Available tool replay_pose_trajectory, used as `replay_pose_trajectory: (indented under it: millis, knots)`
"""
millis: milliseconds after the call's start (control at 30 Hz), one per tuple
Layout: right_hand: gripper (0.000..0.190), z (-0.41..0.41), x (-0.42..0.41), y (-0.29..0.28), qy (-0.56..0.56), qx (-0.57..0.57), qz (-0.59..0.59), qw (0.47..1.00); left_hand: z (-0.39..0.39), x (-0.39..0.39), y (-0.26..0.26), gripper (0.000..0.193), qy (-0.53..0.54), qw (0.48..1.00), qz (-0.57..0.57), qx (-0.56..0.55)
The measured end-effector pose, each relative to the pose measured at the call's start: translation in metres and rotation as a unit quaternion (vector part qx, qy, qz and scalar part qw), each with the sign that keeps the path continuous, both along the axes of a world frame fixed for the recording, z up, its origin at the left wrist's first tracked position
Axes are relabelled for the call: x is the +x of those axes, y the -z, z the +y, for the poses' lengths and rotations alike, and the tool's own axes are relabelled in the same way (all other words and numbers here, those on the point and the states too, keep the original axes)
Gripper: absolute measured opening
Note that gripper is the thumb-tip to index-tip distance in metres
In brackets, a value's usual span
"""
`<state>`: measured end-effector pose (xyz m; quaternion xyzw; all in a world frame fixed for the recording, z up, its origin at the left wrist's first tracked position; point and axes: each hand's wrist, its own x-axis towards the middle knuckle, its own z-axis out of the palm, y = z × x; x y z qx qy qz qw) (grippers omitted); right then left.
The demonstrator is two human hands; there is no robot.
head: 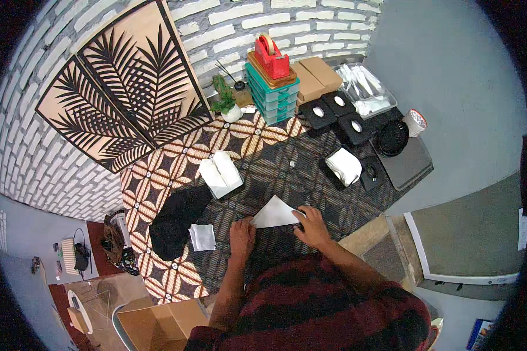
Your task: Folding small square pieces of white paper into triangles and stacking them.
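A white sheet folded into a triangle (273, 214), a paper napkin by its look, lies on the dark mat (285, 180) before me, its tip pointing away. My left hand (242, 237) has its fingers on the left corner. At the right corner, my right hand (311, 226) pinches the edge between thumb and fingers. A small folded white napkin (203, 237) rests left of my left hand. Farther off stands a stack of creased white napkins (221, 174). Folded white napkins (344, 166) sit in a black tray to the right.
Black cloth (175, 223) lies at left. Behind stand a teal drawer unit (273, 102), a red tape dispenser (272, 59), cardboard boxes (314, 79), black square pieces with ovals (353, 127) and a tray of white packets (369, 87). A round black container (391, 138) is right; an open carton (158, 324) is lower left.
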<state>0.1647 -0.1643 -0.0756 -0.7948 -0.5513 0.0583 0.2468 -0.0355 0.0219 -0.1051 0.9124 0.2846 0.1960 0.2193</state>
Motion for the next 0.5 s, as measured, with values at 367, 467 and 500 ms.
replay_pose_trajectory:
  millis: [367,467,500]
  knots:
    - [0.026,0.004,-0.004,0.016,0.024,0.069,0.029,0.997,0.009,-0.002,0.011,0.022,-0.002,0.998,0.042,-0.044]
    - [0.026,0.007,-0.005,0.014,0.021,0.072,0.011,0.997,0.013,-0.002,0.020,0.024,0.003,0.999,0.030,0.012]
    - [0.028,0.007,-0.004,0.014,0.018,0.067,0.001,0.998,0.015,-0.001,0.020,0.024,0.003,0.999,0.031,0.011]
